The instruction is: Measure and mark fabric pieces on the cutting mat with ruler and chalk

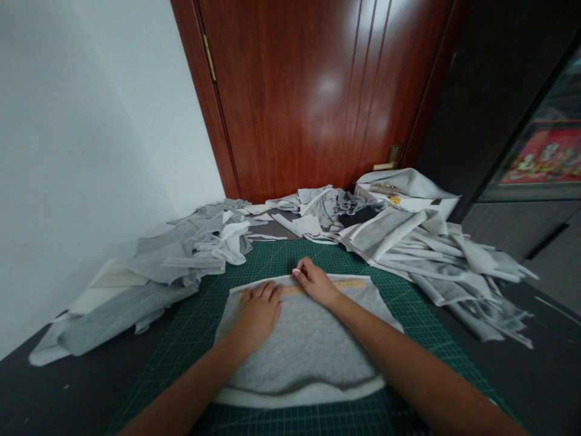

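Note:
A light grey piece of fabric (318, 345) lies spread out on a green gridded cutting mat (181, 363). Across its far end rests a wooden ruler (345, 283), close to the fabric's pale top edge. My left hand (262, 306) presses on the ruler and fabric with its fingers stretched out. At the ruler's middle, my right hand (316, 283) has its thumb and fingers pinched together over the far edge of the fabric. A small pale spot shows at the thumb tip; whatever the fingers hold is too small to make out.
Grey fabric pieces (167, 266) are heaped along the left, by a white wall. More cut fabric (408, 242) is piled at the right, before a white box (436, 206). Scraps (313, 209) lie at the back, near a reddish-brown wooden door (295, 97).

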`<action>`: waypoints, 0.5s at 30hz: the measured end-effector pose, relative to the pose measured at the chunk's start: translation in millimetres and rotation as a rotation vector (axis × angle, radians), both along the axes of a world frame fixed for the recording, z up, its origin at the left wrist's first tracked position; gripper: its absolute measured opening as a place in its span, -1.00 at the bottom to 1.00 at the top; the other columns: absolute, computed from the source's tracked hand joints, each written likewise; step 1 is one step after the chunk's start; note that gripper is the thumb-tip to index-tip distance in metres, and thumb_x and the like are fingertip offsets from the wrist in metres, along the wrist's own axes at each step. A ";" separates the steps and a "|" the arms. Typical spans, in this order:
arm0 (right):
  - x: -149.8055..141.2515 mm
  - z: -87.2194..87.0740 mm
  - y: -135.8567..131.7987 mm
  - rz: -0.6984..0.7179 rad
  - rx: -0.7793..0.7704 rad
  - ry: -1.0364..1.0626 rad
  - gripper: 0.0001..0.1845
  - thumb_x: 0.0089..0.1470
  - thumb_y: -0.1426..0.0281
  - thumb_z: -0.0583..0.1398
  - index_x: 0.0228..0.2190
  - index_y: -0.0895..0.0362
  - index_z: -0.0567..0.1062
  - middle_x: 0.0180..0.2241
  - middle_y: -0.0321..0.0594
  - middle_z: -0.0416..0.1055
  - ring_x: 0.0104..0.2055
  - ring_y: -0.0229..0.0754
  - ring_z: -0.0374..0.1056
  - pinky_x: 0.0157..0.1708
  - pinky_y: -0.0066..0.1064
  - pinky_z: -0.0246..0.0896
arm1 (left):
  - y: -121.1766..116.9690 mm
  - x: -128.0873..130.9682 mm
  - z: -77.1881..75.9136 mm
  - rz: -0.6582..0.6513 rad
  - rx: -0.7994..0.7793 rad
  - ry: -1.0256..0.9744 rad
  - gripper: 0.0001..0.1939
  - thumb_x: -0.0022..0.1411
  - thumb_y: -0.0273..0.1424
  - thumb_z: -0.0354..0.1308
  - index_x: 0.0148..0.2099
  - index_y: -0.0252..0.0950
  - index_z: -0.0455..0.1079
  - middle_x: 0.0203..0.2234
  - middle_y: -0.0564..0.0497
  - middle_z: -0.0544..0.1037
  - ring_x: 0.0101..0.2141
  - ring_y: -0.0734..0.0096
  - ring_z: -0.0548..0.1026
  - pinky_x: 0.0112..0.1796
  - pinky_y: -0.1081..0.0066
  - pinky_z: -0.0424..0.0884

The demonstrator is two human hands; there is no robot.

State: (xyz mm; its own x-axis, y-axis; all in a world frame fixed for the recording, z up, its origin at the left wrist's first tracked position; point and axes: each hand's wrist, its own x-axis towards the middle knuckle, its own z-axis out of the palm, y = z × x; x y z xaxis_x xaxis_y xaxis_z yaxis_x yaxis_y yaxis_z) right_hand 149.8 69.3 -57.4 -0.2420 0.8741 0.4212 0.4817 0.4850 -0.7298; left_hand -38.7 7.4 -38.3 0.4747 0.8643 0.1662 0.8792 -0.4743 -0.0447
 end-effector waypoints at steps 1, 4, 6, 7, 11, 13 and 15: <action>0.0 0.4 -0.4 -0.005 0.002 -0.023 -0.91 0.19 0.30 0.05 -0.33 0.05 0.24 -0.40 -0.29 0.40 -0.36 -0.18 0.36 -0.32 -0.39 0.17 | 3.5 -9.2 1.1 0.002 0.000 -0.020 -0.57 0.33 -0.49 -0.17 0.18 -0.34 0.29 0.15 -0.19 0.35 0.16 0.16 0.27 0.15 0.09 0.14; 0.5 1.5 -1.9 -0.010 0.002 -0.070 -0.91 0.19 0.30 0.06 -0.32 0.06 0.26 -0.41 -0.31 0.37 -0.38 -0.20 0.34 -0.34 -0.42 0.13 | 15.5 -31.3 5.2 0.032 -0.029 -0.140 -0.58 0.28 -0.55 -0.18 0.02 -0.36 0.44 0.03 -0.17 0.47 0.05 0.26 0.40 0.11 0.26 0.23; 1.0 1.4 -2.4 -0.006 -0.001 -0.072 -0.91 0.19 0.30 0.06 -0.33 0.06 0.27 -0.42 -0.32 0.36 -0.39 -0.21 0.33 -0.35 -0.43 0.13 | 23.4 -41.9 7.7 0.069 -0.045 -0.241 -0.62 0.25 -0.52 -0.13 -0.10 -0.30 0.51 -0.06 -0.12 0.53 -0.02 0.27 0.44 0.07 0.26 0.28; 1.3 1.0 -2.3 -0.002 -0.004 -0.071 -0.90 0.18 0.30 0.06 -0.33 0.06 0.27 -0.42 -0.33 0.36 -0.39 -0.22 0.32 -0.36 -0.43 0.13 | 26.9 -46.4 8.4 0.085 -0.049 -0.284 -0.65 0.24 -0.50 -0.10 -0.15 -0.28 0.53 -0.09 -0.09 0.55 -0.04 0.27 0.45 0.06 0.25 0.29; 2.1 -2.4 -0.3 0.012 -0.015 -0.054 -0.87 0.18 0.26 0.07 -0.33 0.06 0.28 -0.44 -0.36 0.34 -0.41 -0.23 0.30 -0.37 -0.44 0.11 | 38.6 -61.8 6.3 0.101 -0.056 -0.421 -0.74 0.14 -0.40 0.03 -0.19 -0.25 0.53 -0.13 -0.05 0.55 -0.07 0.26 0.45 0.06 0.23 0.30; 2.3 -3.8 0.7 0.016 -0.018 -0.041 -0.86 0.17 0.25 0.07 -0.34 0.06 0.28 -0.45 -0.36 0.34 -0.41 -0.24 0.29 -0.37 -0.44 0.11 | 43.0 -67.8 3.5 0.076 -0.071 -0.485 -0.73 0.11 -0.38 0.07 -0.18 -0.24 0.52 -0.13 -0.05 0.54 -0.06 0.25 0.44 0.05 0.22 0.30; 2.3 -4.2 1.1 0.017 -0.023 -0.031 -0.86 0.17 0.25 0.08 -0.34 0.06 0.29 -0.45 -0.37 0.33 -0.42 -0.24 0.27 -0.39 -0.45 0.09 | 46.5 -72.2 1.6 0.042 -0.109 -0.536 -0.73 0.08 -0.38 0.09 -0.18 -0.24 0.52 -0.12 -0.06 0.53 -0.07 0.25 0.44 0.04 0.21 0.31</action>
State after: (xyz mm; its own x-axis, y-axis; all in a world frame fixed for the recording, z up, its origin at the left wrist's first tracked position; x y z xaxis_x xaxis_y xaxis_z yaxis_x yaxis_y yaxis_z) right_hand 152.1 70.4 -61.6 -0.2693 0.8791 0.3932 0.4960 0.4766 -0.7258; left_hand -110.9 53.9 -36.7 0.3128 0.9066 0.2833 0.7836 -0.4149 0.4624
